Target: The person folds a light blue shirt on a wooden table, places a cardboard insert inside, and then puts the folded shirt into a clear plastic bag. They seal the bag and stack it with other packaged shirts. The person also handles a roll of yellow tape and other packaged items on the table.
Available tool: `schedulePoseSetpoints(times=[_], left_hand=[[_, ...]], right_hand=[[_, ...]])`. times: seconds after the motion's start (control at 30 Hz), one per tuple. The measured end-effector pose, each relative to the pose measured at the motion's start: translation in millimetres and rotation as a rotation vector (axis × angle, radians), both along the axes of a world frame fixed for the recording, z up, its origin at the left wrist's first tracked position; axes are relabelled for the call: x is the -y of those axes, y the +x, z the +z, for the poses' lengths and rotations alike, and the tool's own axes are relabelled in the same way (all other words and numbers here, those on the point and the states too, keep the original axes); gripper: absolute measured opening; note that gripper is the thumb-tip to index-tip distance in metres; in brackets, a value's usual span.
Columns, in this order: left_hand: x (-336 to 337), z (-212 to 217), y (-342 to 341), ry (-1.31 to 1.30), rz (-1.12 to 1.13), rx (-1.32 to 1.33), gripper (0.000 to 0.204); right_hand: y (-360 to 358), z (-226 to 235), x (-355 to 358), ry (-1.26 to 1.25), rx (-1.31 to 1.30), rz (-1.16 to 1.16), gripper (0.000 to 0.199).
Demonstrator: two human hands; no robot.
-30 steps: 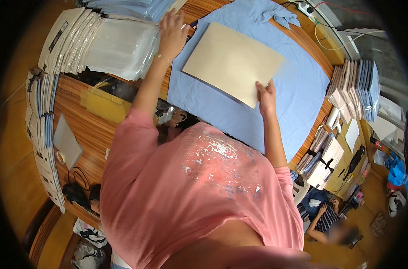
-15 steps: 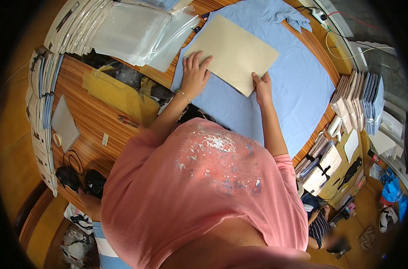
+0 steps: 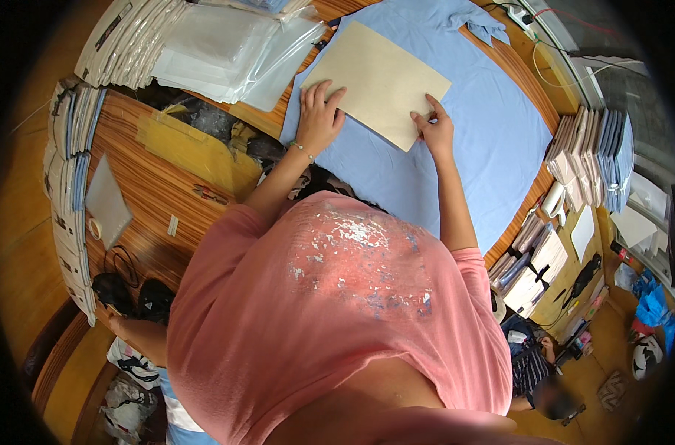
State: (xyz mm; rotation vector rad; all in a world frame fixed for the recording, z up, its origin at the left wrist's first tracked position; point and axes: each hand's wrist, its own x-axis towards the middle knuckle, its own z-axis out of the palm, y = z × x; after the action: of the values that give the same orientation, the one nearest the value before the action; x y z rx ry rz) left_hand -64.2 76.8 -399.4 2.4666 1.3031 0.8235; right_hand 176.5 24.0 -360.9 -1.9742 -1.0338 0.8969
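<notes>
A stiff beige sheet of cardboard [image 3: 378, 81], roughly rectangular, lies tilted on a spread light-blue garment [image 3: 493, 141]. The fabric looks fairly smooth around it, with bunched cloth at the far right. My left hand [image 3: 321, 122] rests at the sheet's near left edge, its fingers stretched over the board. By the near right corner is my right hand [image 3: 437, 132], its index finger and thumb apart and touching the board near its edge. The rest of that hand's fingers are partly hidden.
Clear plastic bags [image 3: 226, 55] lie left of the garment, beside packed shirts [image 3: 129, 44]. More folded shirts [image 3: 575, 156] stand at right. Pliers [image 3: 210, 194] and a tape roll [image 3: 94, 228] lie on the left table. Another person's arm [image 3: 133, 330] is at lower left; a seated person [image 3: 534, 371] is at lower right.
The cardboard has shifted slightly left and away from me. My right hand has changed from a thumb-on-top hold at the near edge to index finger and thumb spread at the right corner.
</notes>
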Motion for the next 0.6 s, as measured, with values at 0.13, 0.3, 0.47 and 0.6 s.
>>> schedulePoseSetpoints(times=[0.13, 0.3, 0.47, 0.6], left_hand=[[-1, -2, 2, 0.007, 0.027, -0.037, 0.041], [-3, 8, 5, 0.034, 0.071, -0.188, 0.037], [42, 65, -23, -0.526, -0.223, -0.256, 0.022], [81, -10, -62, -1.913, -0.219, -0.163, 0.033]], right_hand=[[2, -3, -3, -0.062, 0.044, 0.049, 0.055], [3, -3, -1, -0.106, 0.481, 0.187, 0.058], [26, 47, 76, -0.131, 0.519, 0.158, 0.051], [55, 32, 237, -0.788, -0.396, 0.366, 0.03]])
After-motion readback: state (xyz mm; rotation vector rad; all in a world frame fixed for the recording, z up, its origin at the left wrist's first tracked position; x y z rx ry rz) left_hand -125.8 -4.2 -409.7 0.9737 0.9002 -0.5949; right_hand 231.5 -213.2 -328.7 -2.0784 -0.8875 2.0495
